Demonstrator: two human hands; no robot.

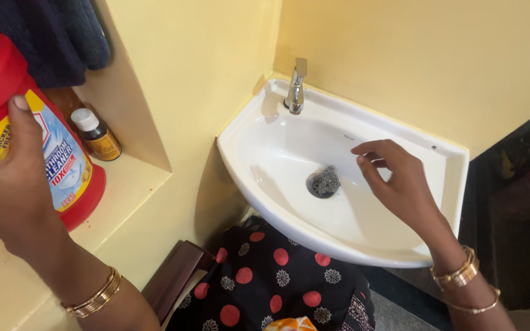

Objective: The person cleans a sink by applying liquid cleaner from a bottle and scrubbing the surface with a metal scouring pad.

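1. Now your left hand [7,184] grips the red bottle [44,141] by the wall niche.
2. Your right hand [397,181] hovers over the sink [259,141], fingers loosely apart, just beside the scrubber [324,181] on the drain.

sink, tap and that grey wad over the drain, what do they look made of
The sink looks like glazed white ceramic: smooth, glossy, with soft reflections. The tap seems chromed metal, going by its mirror-bright silver shine. The grey wad looks like a steel-wire scrubber, tangled and glinting, though that is less certain. The right hand hovers just beside it.
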